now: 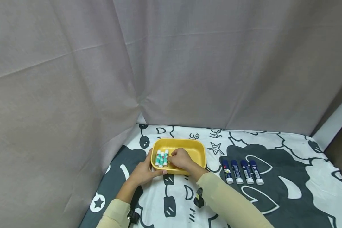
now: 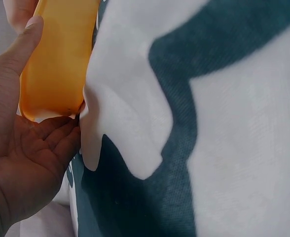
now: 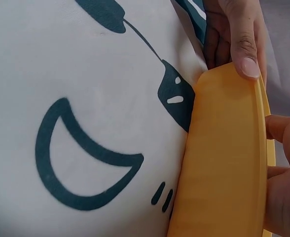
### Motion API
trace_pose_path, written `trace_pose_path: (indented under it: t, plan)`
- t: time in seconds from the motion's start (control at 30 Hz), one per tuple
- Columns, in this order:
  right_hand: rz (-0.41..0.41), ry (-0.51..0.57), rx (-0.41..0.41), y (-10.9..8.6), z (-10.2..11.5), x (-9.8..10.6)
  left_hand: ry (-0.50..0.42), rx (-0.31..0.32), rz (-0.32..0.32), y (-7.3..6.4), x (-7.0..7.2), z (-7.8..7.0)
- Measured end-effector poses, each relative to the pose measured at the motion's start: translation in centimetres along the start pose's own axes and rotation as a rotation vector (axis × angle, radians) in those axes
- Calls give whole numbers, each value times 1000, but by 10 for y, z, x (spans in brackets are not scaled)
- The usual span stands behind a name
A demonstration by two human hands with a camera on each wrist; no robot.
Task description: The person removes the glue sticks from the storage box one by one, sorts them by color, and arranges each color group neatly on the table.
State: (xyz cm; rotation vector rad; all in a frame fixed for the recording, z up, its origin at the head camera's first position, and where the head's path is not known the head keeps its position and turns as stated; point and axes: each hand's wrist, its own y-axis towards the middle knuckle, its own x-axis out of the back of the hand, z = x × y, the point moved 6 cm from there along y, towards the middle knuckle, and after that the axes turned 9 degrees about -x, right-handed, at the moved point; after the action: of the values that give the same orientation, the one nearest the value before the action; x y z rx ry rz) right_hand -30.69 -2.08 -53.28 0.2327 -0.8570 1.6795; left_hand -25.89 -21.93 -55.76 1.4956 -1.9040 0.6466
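A yellow tray (image 1: 199,151) holds three white-and-green glue sticks (image 1: 161,160) side by side at its left end. My left hand (image 1: 143,172) grips that end, thumb on the near rim and fingers round the side; the left wrist view shows the same hand (image 2: 31,148) against the tray (image 2: 56,64). Inside the tray, my right hand (image 1: 183,159) has bent fingers at the rightmost glue stick. Whether they pinch it or only touch it is hidden. In the right wrist view the tray wall (image 3: 224,158) blocks the fingertips of the right hand (image 3: 285,192).
Right of the tray lie several dark blue glue sticks (image 1: 242,172) with white ends, in a row. A black-and-white patterned cloth (image 1: 156,202) covers the surface. Grey fabric (image 1: 188,79) hangs behind it and on the left.
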Motion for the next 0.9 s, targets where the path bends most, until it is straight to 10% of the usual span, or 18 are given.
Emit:
trace_pose_path:
  t: [0.9]
  plan:
    - [4,136,-58,12,8,-16,3,-30,-14,0,1,2]
